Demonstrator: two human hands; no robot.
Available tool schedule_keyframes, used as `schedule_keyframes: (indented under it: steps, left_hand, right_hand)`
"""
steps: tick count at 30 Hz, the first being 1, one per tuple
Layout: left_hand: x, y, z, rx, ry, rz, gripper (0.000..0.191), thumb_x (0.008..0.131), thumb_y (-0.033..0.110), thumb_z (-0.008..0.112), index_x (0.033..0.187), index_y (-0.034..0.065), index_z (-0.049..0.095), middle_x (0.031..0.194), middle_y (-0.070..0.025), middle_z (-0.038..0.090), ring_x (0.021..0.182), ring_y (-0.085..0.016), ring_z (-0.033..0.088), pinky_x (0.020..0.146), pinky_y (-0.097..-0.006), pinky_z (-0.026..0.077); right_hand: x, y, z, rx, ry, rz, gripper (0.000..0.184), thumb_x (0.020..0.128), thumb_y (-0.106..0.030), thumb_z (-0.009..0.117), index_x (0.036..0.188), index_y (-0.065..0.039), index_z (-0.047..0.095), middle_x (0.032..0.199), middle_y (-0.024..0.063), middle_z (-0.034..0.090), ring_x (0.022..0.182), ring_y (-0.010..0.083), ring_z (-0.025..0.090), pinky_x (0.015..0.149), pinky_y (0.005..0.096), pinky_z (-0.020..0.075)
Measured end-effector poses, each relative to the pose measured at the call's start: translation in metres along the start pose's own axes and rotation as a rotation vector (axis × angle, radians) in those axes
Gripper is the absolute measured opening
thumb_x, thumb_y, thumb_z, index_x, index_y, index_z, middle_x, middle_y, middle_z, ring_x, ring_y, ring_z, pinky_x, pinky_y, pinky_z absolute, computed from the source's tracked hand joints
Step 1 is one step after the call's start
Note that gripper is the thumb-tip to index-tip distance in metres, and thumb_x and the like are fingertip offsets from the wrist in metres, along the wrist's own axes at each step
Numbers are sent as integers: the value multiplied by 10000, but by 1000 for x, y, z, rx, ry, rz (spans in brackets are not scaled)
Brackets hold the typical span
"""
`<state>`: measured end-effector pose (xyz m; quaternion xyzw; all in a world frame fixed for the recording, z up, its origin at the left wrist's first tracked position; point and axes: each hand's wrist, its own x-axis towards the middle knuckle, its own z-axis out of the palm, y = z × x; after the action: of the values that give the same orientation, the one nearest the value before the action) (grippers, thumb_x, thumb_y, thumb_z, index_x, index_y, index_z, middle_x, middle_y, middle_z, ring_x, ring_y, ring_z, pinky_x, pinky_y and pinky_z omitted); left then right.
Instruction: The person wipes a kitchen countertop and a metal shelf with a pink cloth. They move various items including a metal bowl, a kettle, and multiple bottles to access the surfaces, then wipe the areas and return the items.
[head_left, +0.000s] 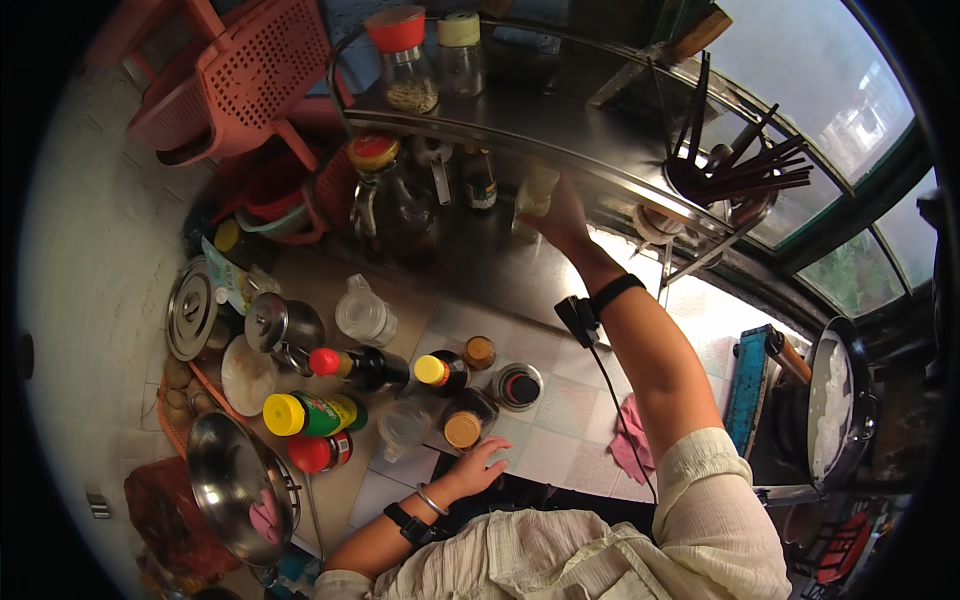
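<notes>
My right hand (564, 217), slightly blurred, reaches under the upper steel shelf and grips a pale glass jar (527, 201) on the lower steel shelf (480, 255). Its far fingers are partly hidden. Down by the counter's near edge, my left hand (477, 469) holds nothing, its fingers apart. Just beyond those fingers is a dark jar with a tan lid (463, 430). Close by stand a yellow-capped dark bottle (431, 370), a small jar of brown contents (478, 352), an open-topped tin or jar (519, 387) and a clear plastic pitcher (405, 424).
A red-capped bottle (360, 367), a yellow-capped green bottle (315, 414) and a steel kettle (289, 322) crowd the left. A wok (832, 409) sits on a stove at right, near a pink cloth (632, 442). A cable runs from my right wrist. Utensils (712, 169) stand above right.
</notes>
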<state>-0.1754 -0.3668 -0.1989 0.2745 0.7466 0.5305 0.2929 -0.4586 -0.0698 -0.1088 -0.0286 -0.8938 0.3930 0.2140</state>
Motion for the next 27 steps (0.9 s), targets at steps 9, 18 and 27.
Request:
schedule_keyframes:
  steps: [9, 18, 27]
  left_hand:
    - [16, 30, 9, 21, 15, -12, 286, 806, 109, 577, 1084, 49, 548, 992, -77, 546, 893, -176, 534, 768, -279, 434]
    - [34, 36, 63, 83, 240, -14, 423, 770, 148, 653, 1147, 39, 494, 1075, -105, 556, 894, -219, 572, 758, -316, 468]
    - [75, 35, 96, 276, 645, 234, 779, 646, 227, 773, 1235, -29, 332, 1170, -199, 443, 1073, -312, 467, 880, -379, 405]
  right_hand:
    - [-109, -50, -87, 7, -210, 35, 684, 538, -189, 816, 1104, -34, 465, 1057, 146, 564, 985, 320, 552, 845, 366, 450]
    - [-217, -61, -112, 100, -254, -13, 685, 518, -172, 830, 1075, -32, 454, 987, 163, 557, 932, 331, 560, 806, 368, 462]
    - [-278, -81, -96, 53, -281, -21, 748, 560, -278, 794, 1163, -54, 414, 1053, 163, 487, 953, 351, 524, 801, 398, 457]
